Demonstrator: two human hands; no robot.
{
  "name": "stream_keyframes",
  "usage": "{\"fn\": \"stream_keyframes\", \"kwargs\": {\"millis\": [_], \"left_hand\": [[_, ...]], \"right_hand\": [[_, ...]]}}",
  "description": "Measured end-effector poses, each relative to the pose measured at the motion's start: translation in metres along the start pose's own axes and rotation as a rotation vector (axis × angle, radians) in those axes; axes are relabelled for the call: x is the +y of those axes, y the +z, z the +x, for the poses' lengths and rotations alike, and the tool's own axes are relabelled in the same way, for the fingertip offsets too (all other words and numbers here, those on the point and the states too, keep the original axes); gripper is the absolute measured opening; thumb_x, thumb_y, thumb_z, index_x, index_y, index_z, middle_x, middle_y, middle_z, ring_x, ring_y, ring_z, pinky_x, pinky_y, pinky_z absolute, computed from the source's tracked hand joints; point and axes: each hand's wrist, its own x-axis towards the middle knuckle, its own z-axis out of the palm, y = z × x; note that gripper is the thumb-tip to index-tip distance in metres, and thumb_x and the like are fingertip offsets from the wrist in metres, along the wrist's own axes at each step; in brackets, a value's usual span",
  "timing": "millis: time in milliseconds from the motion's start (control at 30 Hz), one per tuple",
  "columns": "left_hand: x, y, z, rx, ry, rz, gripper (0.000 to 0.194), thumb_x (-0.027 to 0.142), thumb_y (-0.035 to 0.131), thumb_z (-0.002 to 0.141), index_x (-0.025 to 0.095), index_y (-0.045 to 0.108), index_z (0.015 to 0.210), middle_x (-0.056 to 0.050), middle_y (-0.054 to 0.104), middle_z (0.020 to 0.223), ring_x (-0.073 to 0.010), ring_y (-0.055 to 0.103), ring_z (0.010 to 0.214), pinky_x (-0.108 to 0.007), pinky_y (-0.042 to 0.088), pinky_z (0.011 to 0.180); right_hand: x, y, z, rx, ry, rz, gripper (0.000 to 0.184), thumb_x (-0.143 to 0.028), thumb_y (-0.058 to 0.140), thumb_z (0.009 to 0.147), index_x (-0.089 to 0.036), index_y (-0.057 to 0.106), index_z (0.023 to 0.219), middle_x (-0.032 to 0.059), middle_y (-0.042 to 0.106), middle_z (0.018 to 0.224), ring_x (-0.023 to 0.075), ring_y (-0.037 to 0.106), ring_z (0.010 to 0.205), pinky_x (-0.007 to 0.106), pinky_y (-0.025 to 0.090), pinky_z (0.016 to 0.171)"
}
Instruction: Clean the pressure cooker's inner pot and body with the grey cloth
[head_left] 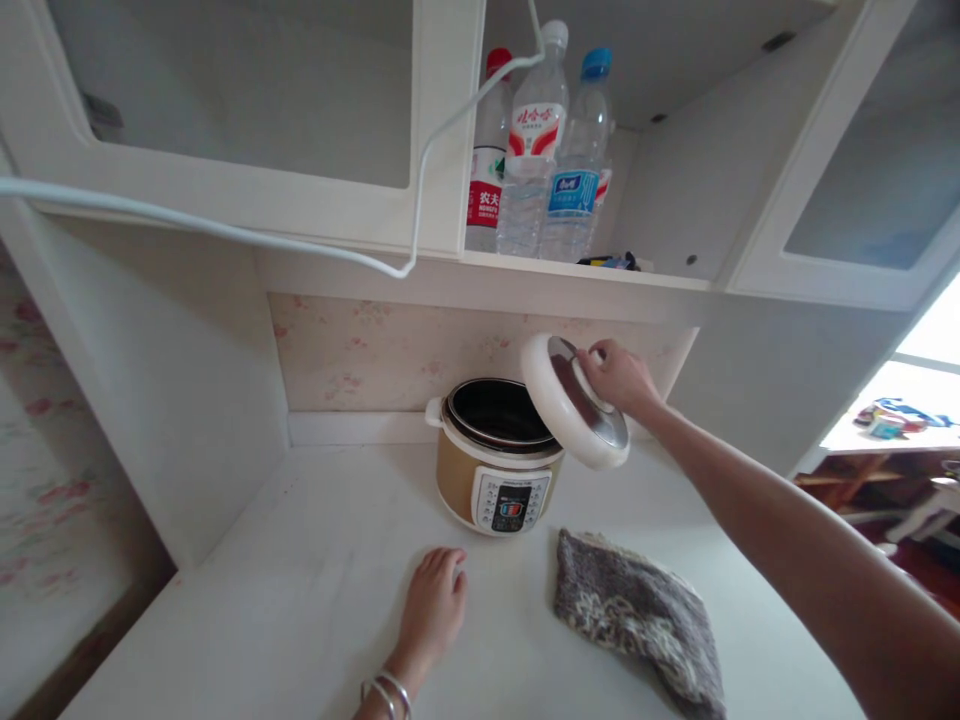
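A gold and white electric cooker (496, 478) stands open on the white counter (300, 600), its dark inner pot showing. My right hand (619, 378) is closed on the handle of the cooker's round white lid (573, 402), which it holds tilted just right of the pot's rim. My left hand (435, 603) lies flat on the counter in front of the cooker, fingers stretched out, with nothing in it. Bracelets circle that wrist.
A grey woolly cloth (637, 615) lies on the counter right of my left hand. Three water bottles (537, 150) stand on the shelf above. A white cable (225, 232) hangs across the cabinet fronts. Cabinet walls close in both sides.
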Motion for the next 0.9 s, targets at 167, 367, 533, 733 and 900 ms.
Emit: {"fn": "stream_keyframes", "kwargs": {"millis": [167, 367, 533, 733, 900], "left_hand": [[0.003, -0.002, -0.001, -0.010, -0.019, 0.004, 0.032, 0.010, 0.042, 0.084, 0.015, 0.062, 0.108, -0.009, 0.064, 0.109, -0.0196, 0.054, 0.108, -0.034, 0.037, 0.098], [-0.002, -0.001, 0.002, -0.014, -0.015, -0.004, 0.032, 0.009, 0.041, 0.083, 0.016, 0.063, 0.106, -0.008, 0.064, 0.107, -0.0192, 0.055, 0.106, -0.034, 0.038, 0.097], [-0.005, 0.002, 0.004, -0.013, -0.019, -0.030, 0.033, 0.008, 0.040, 0.082, 0.017, 0.063, 0.104, -0.007, 0.065, 0.105, -0.0186, 0.055, 0.105, -0.033, 0.038, 0.095], [-0.004, 0.002, 0.006, -0.013, -0.030, -0.035, 0.032, 0.009, 0.041, 0.083, 0.020, 0.064, 0.102, -0.006, 0.065, 0.105, -0.0195, 0.054, 0.105, -0.034, 0.038, 0.093], [-0.001, 0.003, 0.006, -0.010, -0.045, -0.030, 0.031, 0.009, 0.043, 0.082, 0.020, 0.064, 0.102, -0.006, 0.065, 0.105, -0.0193, 0.053, 0.105, -0.033, 0.036, 0.093]], "right_hand": [[-0.073, 0.013, 0.015, -0.102, -0.319, -0.132, 0.052, -0.057, 0.033, 0.092, -0.018, 0.054, 0.118, 0.0146, 0.065, 0.113, 0.0288, 0.062, 0.097, 0.036, 0.045, 0.080], [-0.123, 0.038, 0.027, -0.220, -0.479, -0.232, 0.054, -0.058, 0.027, 0.094, -0.018, 0.057, 0.116, 0.0139, 0.064, 0.116, 0.0284, 0.062, 0.101, 0.036, 0.046, 0.082], [-0.126, 0.053, 0.028, -0.323, -0.537, -0.274, 0.058, -0.060, 0.025, 0.093, -0.019, 0.057, 0.118, 0.0149, 0.064, 0.117, 0.0292, 0.062, 0.104, 0.038, 0.046, 0.083], [-0.112, 0.065, 0.023, -0.351, -0.558, -0.278, 0.056, -0.058, 0.025, 0.094, -0.019, 0.057, 0.117, 0.0138, 0.065, 0.115, 0.0279, 0.062, 0.102, 0.037, 0.046, 0.083], [-0.107, 0.068, 0.025, -0.351, -0.613, -0.266, 0.053, -0.057, 0.027, 0.094, -0.020, 0.058, 0.115, 0.0127, 0.066, 0.113, 0.0274, 0.063, 0.102, 0.035, 0.046, 0.082]]}}
